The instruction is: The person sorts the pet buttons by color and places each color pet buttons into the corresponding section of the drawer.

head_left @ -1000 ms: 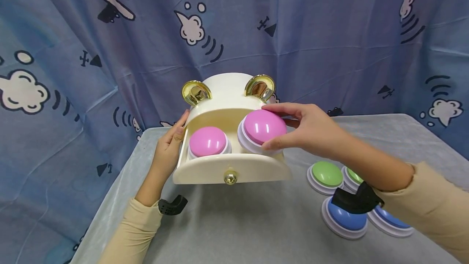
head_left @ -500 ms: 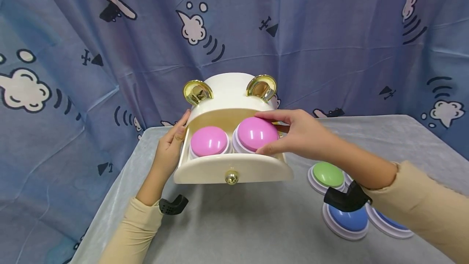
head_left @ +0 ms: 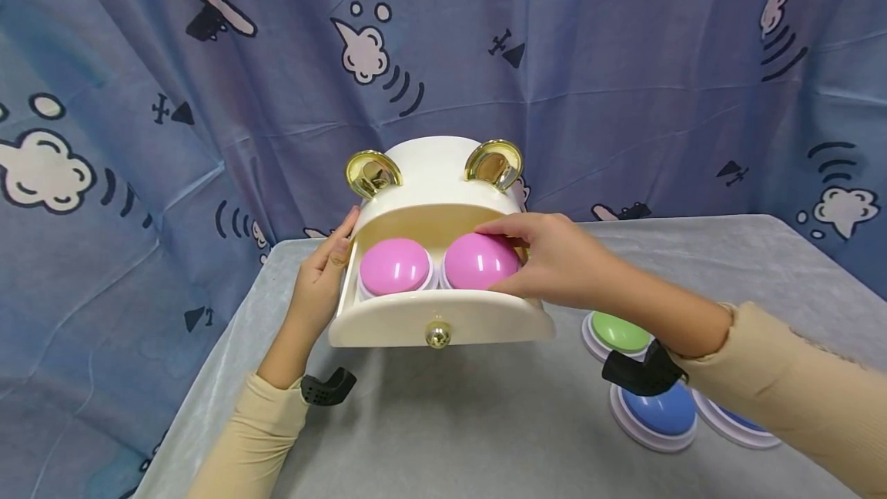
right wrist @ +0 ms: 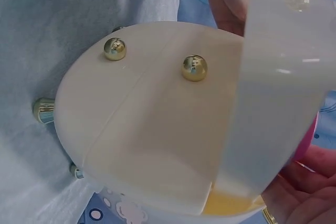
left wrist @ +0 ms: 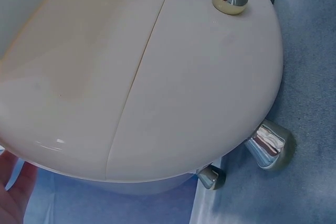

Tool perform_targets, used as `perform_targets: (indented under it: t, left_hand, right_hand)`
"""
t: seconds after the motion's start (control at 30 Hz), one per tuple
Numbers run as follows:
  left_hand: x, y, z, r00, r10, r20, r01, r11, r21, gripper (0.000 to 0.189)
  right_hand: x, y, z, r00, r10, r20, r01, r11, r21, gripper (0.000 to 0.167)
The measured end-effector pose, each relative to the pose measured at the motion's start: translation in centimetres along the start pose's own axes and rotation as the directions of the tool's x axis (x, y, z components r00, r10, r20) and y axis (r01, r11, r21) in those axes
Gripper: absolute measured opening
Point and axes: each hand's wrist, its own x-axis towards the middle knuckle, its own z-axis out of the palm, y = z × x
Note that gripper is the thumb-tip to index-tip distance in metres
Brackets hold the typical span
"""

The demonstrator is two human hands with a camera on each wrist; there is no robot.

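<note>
A cream storage cabinet with gold ears stands at the table's far side, its top drawer [head_left: 388, 322] pulled out. Inside lie two pink domed buzzer buttons with white bases, side by side. The left pink buzzer [head_left: 393, 266] is untouched. My right hand [head_left: 557, 260] holds the right pink buzzer [head_left: 478, 262] between thumb and fingers, inside the drawer. My left hand [head_left: 320, 276] rests along the cabinet's left side with its fingers fairly straight. In the left wrist view, the cabinet's lower front [left wrist: 194, 77] shows shut drawers with gold knobs.
Right of the cabinet on the grey table [head_left: 443, 422], a green buzzer [head_left: 619, 332] and a blue buzzer [head_left: 660, 410] sit near another blue one, part hidden by my right forearm. A patterned blue curtain [head_left: 443, 45] hangs behind. Gold feet [right wrist: 44, 110] hold the cabinet up.
My right hand has lowered the right pink buzzer and moved it slightly left, down into the drawer beside the other. The left hand and cabinet look unmoved.
</note>
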Motion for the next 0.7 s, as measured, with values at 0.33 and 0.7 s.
perform_targets:
  t: [0.33,0.7]
  left_hand:
    - [0.06,0.08,0.20,1.000,0.020,-0.005,-0.019,1.000,0.008,0.043]
    - [0.10,-0.04,0.11,1.000,0.018,-0.013,-0.018,1.000,-0.004,0.043]
  right_hand:
    - [0.27,-0.33,-0.24,0.999,0.015,0.028,-0.014,0.998,-0.059,0.056]
    - [0.34,-0.85,-0.08,0.999,0.041,0.022,-0.039,0.997,-0.067,0.056]
